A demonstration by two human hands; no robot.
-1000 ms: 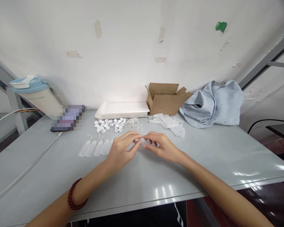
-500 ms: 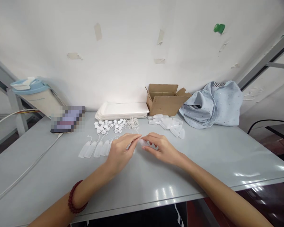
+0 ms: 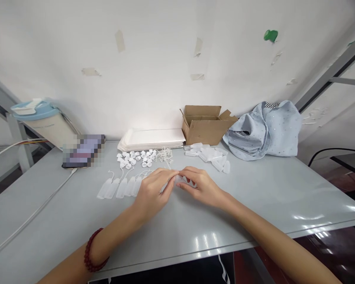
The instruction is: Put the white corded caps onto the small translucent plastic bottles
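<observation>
My left hand (image 3: pixel 155 189) and my right hand (image 3: pixel 199 185) meet at the middle of the table, fingertips nearly touching. Between them is a small translucent bottle (image 3: pixel 180 181), mostly hidden by fingers; my right hand is closed round it. The fingers of my left hand are closed at the bottle's end, and what they pinch is hidden. Left of my left hand lies a row of translucent bottles (image 3: pixel 122 188) with strings. Behind are white caps (image 3: pixel 133 158) and a bundle of pale strings (image 3: pixel 165 154). More translucent bottles (image 3: pixel 208 154) lie in a pile behind my right hand.
A stack of white sheets (image 3: pixel 154 138) and an open cardboard box (image 3: pixel 208 130) stand against the wall. Right of the box is a light blue cloth bag (image 3: pixel 263 132). At left are a phone (image 3: pixel 84 151) with a white cable and a blue-lidded container (image 3: pixel 47 122).
My left hand's fingertips have shifted slightly right, closer to those of my right hand, and cover the bottle's end more. The whole view has shifted a little.
</observation>
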